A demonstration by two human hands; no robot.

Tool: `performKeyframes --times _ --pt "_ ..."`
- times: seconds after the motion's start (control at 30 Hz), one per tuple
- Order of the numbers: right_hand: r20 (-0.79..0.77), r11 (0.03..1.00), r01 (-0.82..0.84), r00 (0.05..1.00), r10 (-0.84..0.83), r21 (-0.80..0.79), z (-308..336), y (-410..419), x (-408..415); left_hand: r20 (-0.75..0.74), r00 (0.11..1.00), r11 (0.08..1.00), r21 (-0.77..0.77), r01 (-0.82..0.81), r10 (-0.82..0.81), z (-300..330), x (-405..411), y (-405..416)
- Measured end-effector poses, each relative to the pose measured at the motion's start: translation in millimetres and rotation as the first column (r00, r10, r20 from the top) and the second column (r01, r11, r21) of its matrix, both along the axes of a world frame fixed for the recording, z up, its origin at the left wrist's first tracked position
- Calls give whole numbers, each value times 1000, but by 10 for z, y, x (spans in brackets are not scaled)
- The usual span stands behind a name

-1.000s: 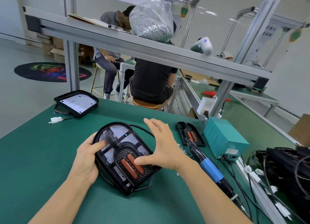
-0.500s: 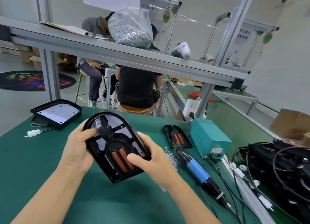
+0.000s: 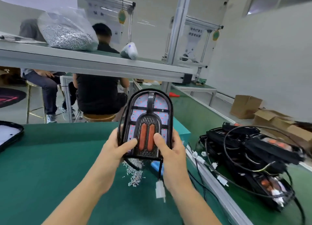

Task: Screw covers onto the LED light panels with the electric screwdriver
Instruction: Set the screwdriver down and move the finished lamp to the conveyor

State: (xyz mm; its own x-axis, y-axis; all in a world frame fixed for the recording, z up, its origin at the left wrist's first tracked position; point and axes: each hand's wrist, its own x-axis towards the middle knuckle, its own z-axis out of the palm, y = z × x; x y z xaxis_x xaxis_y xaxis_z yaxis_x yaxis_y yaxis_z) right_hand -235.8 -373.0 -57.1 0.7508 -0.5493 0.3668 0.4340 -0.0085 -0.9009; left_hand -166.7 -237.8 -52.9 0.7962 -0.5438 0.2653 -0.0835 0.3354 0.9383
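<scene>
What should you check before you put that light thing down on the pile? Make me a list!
1. Both hands hold the LED panel: left hand and right hand grip it: ok.
2. Cover sits on the panel: ok.
3. All screws in: cannot tell.
4. White connector dangles free of the loose screws: ok.
5. Room on the pile of panels: cannot tell.

LED light panel (image 3: 148, 122) | black cover on, two orange bars | upright, held above green bench
</scene>
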Motion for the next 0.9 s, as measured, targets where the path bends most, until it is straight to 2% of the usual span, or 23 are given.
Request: performKeyframes --times 0.2,0.3,0.37,0.47,0.6,0.8,0.9 --pt "4 977 198 980 -199 80 254 -620 -415 -86 975 978 -56 200 -204 106 -260 -824" --pt "-46 954 297 954 -295 28 413 -913 -675 -120 957 964 -66 256 -263 230 -394 -1256" --pt "-91 928 367 924 -372 -64 533 -1124 -834 -150 937 948 -70 309 -316 319 -486 -1512" --pt "-212 861 443 843 -495 -250 763 -1448 -1009 -179 911 928 -39 371 -372 489 -600 -1869" --pt "-273 771 487 741 -613 -410 1075 -1847 -1215 -235 884 904 44 425 -404 728 -717 -2345" --pt "-405 717 509 597 -693 -476 1283 -2422 -1318 -317 881 908 116 402 -350 952 -877 -2917" --pt "-475 668 545 470 -744 -506 1263 -2606 -1323 -345 871 907 106 407 -350 946 -939 -3063"
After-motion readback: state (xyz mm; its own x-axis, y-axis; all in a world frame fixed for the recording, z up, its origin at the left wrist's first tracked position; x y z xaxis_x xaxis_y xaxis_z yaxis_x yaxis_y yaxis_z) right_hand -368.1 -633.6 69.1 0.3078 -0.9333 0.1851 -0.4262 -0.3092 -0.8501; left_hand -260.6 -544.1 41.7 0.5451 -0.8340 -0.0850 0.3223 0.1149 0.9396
